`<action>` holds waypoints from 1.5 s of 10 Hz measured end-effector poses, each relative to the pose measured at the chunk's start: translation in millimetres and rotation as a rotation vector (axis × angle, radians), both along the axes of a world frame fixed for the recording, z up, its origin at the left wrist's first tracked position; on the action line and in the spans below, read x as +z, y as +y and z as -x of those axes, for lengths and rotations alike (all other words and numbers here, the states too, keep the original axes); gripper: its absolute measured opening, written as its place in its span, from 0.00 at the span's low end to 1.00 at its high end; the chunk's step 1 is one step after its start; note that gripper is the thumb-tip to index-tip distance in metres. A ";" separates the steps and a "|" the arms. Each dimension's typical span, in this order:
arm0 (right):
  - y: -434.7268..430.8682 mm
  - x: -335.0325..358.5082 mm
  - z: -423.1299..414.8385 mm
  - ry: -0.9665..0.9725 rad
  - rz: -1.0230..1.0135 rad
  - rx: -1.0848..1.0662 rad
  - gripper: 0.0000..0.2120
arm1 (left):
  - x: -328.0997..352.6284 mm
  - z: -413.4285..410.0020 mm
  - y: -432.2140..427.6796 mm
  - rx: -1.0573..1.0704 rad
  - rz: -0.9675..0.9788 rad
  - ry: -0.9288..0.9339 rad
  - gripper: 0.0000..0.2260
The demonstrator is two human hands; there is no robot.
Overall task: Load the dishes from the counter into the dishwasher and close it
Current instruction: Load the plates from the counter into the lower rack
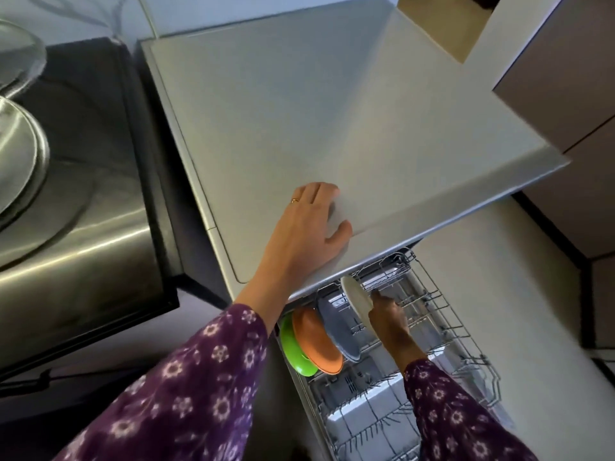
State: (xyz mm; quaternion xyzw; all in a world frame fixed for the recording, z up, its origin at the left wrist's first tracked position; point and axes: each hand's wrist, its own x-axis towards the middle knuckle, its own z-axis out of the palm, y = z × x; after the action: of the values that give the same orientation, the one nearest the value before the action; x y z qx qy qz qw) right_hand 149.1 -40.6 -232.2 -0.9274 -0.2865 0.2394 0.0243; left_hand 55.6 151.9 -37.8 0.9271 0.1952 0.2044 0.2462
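The dishwasher's lower rack [442, 311] is pulled out below the grey counter top [332, 111]. Three plates stand on edge in the rack, side by side: a green plate [293, 351], an orange plate [316, 341] and a grey-blue plate [336, 331]. My right hand [389, 317] holds a white plate [356, 296] upright just right of the grey-blue one, at the rack's tines. My left hand [309, 224] rests flat on the counter top near its front edge, fingers spread and relaxed. The rack's right half holds no dishes.
A stainless steel sink area with a round metal dish [16, 151] lies at the left. Brown cabinet doors [565, 61] stand at the right. A pale floor [515, 277] runs beside the rack. The dishwasher door [366, 410] lies open beneath the rack.
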 end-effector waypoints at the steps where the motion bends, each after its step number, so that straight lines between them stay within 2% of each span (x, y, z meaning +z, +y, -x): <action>1: 7.5 -29.6 -3.4 -0.003 0.010 0.066 0.17 | -2.5 -1.0 -1.2 0.031 -0.016 -0.008 0.15; 3: 13.1 -78.4 1.8 0.026 -0.007 0.101 0.14 | -4.9 -3.4 -0.6 0.051 -0.023 -0.012 0.14; 4: 13.7 -106.2 6.3 0.037 0.021 0.114 0.20 | -6.0 -4.1 -0.3 0.081 -0.021 -0.018 0.14; 6: 27.1 -110.9 18.1 0.023 0.042 0.116 0.15 | -3.9 -4.7 -1.6 0.093 -0.010 -0.004 0.14; 7: 32.6 -125.8 17.9 0.052 0.060 0.114 0.15 | -3.7 -5.4 -2.2 0.102 -0.016 -0.013 0.14; 8: 28.2 -147.2 18.4 0.180 0.106 0.043 0.14 | -3.7 -5.2 -2.1 0.099 -0.022 -0.024 0.14; 9: 20.0 -165.1 17.9 0.243 0.080 0.058 0.20 | -4.5 -4.8 -1.8 0.097 -0.024 -0.034 0.14; 10: 19.5 -177.8 17.3 0.245 0.008 0.093 0.21 | -5.3 -4.3 -1.8 0.089 -0.038 -0.043 0.15; 11: 21.6 -153.9 24.2 0.186 0.080 0.052 0.07 | -6.0 -4.0 -1.7 0.085 -0.043 -0.046 0.15; 12: 23.1 -140.1 32.6 0.291 0.048 -0.100 0.14 | -7.1 -3.7 -1.3 0.067 -0.061 -0.052 0.15; 13: 26.7 -130.1 37.7 0.220 0.083 -0.049 0.15 | -8.5 -3.5 -1.0 0.056 -0.073 -0.063 0.15; 15: 29.2 -106.5 43.3 0.204 0.110 -0.072 0.16 | -8.0 -3.2 -1.0 0.042 -0.091 -0.056 0.14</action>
State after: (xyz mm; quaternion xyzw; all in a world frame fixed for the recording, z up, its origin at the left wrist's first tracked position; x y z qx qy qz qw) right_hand 105.8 -11.4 -338.6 -0.9079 -0.2354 0.3467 0.0111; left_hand 58.8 150.9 -45.8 0.9268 0.1983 0.2443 0.2048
